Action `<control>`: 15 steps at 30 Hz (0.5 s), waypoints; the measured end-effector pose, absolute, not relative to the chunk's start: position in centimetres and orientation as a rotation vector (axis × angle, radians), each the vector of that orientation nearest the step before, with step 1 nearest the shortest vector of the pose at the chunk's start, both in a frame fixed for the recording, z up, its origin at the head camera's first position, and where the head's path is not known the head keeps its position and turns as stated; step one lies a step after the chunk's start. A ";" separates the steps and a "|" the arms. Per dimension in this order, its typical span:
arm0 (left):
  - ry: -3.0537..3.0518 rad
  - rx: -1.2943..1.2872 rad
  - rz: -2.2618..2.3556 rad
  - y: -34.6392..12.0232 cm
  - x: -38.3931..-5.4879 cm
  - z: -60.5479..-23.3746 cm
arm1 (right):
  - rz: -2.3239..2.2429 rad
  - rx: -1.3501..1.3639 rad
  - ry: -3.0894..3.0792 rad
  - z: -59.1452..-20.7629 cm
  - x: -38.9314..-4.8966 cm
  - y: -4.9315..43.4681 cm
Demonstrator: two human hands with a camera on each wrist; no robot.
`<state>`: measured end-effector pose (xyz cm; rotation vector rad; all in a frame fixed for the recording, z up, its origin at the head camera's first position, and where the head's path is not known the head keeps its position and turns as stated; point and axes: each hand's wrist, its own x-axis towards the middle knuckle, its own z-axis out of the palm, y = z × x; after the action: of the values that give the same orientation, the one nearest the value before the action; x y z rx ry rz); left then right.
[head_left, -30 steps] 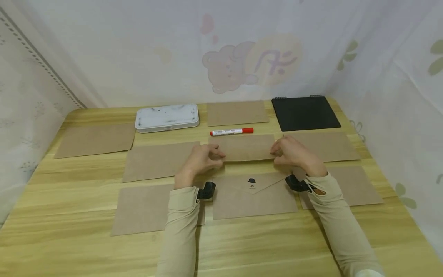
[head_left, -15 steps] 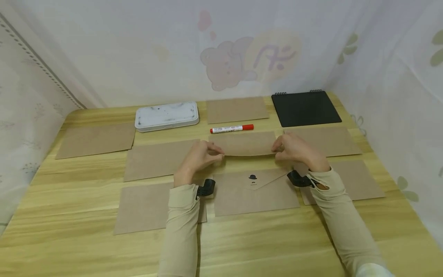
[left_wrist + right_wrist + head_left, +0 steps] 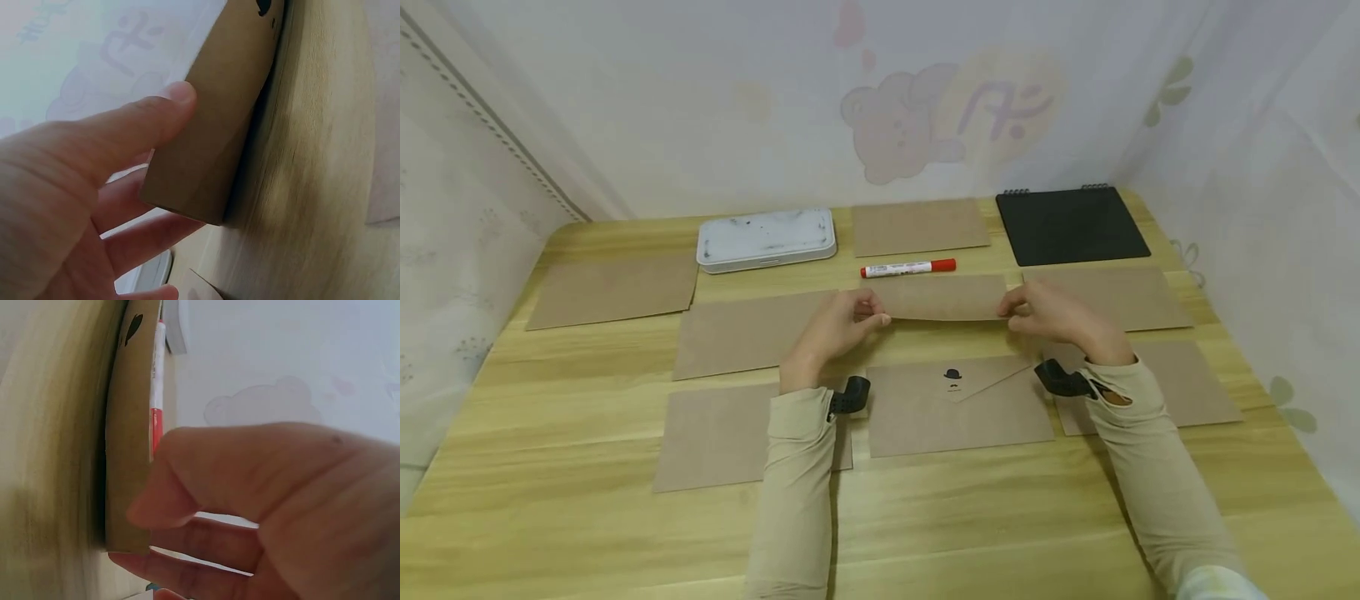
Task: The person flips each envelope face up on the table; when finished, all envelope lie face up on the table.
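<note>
1. Both hands are on 1 kraft envelope (image 3: pixel 942 297), lifted just off the tabletop (image 3: pixel 587 533) in the middle of the spread, between the red marker (image 3: pixel 908 268) behind it and the flap-up envelope with the little hat print (image 3: pixel 958 404) in front.

2. Left hand (image 3: pixel 835 327) pinches the envelope's left short end: in the left wrist view the thumb (image 3: pixel 134 125) lies on the near face and the fingers go behind it.

3. Right hand (image 3: pixel 1051 315) does the same at the right short end, thumb (image 3: pixel 206 469) on the near face, fingers tucked behind.

4. The key relation: the long axis runs straight left to right, spanning from one hand to the other, about level. Neither hand is nearer; each owns 1 end, so the sheet hangs square between them.

5. It stands on its long edge, tilted up toward the person, lower edge close above the wood.

6. Around it lie 7 flat brown envelopes, a white case (image 3: pixel 766 238) back left and a black spiral notebook (image 3: pixel 1071 225) back right.
</note>
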<state>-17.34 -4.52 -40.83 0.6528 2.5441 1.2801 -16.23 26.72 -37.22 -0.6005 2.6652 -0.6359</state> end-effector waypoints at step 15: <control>2.630 0.606 1.246 -4.8 -17.3 -40.2 | -0.739 -0.506 2.666 -35.9 -16.0 27.6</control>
<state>-17.26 -4.80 -40.22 0.6057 2.6302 1.2461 -15.95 27.63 -35.88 -0.5063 2.6661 -0.7394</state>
